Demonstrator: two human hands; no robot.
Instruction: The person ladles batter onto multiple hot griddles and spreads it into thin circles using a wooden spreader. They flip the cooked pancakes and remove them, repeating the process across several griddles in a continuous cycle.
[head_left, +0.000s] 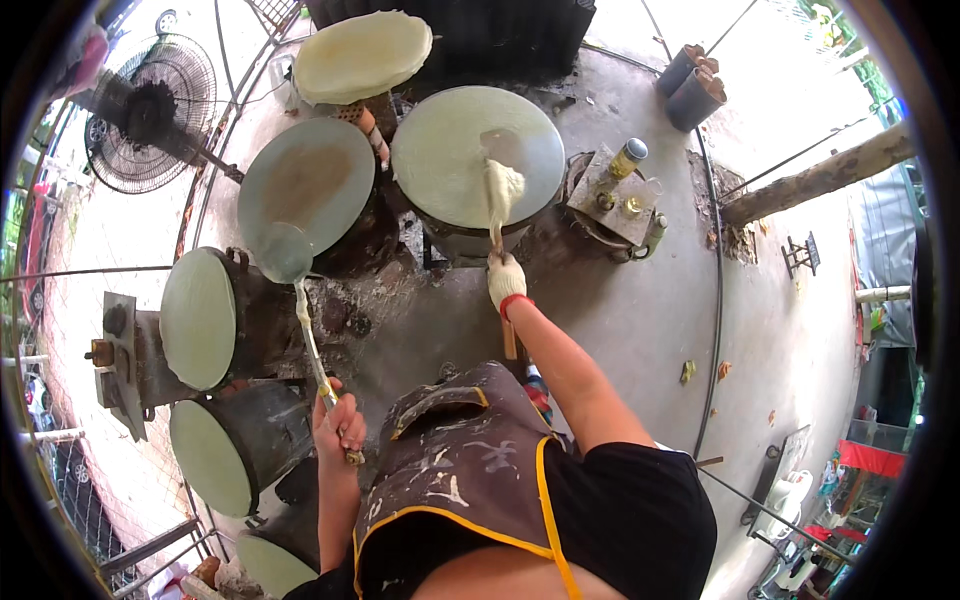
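My left hand (339, 425) grips the long handle of a metal ladle (283, 253). Its round bowl hangs over the near edge of a griddle (307, 180) with a brownish middle. In a white knit glove, my right hand (507, 280) holds a batter-coated spreader (501, 191). The spreader's head lies over a round griddle (551, 169), at the edge of a pale batter layer (442, 150). That layer covers the griddle's left part, and a patch near the spreader looks thin or bare. Whether the spreader touches the surface I cannot tell.
Further drum stoves with pale-topped griddles (201, 319) stand along the left. A stack of thin pale sheets (364, 56) sits at the back. To the right, a board (600, 191) carries a bottle and a glass. A pedestal fan (150, 112) and a wooden post (817, 174) flank the area.
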